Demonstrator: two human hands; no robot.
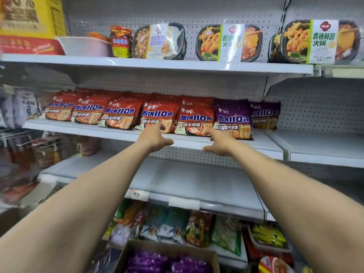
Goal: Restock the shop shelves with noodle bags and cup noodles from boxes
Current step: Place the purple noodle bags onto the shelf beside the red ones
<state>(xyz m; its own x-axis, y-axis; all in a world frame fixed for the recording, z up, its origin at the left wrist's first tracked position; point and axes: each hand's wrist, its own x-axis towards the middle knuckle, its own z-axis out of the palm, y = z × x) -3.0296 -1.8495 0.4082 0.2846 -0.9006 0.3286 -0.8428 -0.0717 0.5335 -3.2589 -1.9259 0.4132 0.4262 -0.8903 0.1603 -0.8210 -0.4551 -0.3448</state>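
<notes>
Red noodle bags (122, 115) stand in a row along the middle shelf (110, 133), with two purple noodle bags (233, 120) at the right end. Both my arms reach up to that shelf. My left hand (155, 137) is open, its fingertips near the lower edge of a red bag. My right hand (220, 142) is open too, fingers spread just below the rightmost red bag and the first purple one. Neither hand holds anything. At the bottom, a cardboard box (173, 251) holds more purple bags (149, 261).
The top shelf (177, 66) carries black hot-pot trays (229, 43) and a red packet. The shelf below my hands (197, 184) is bare with price tags on its edge. Mixed packets (177, 225) fill the lowest shelf. Blurred goods hang at the left.
</notes>
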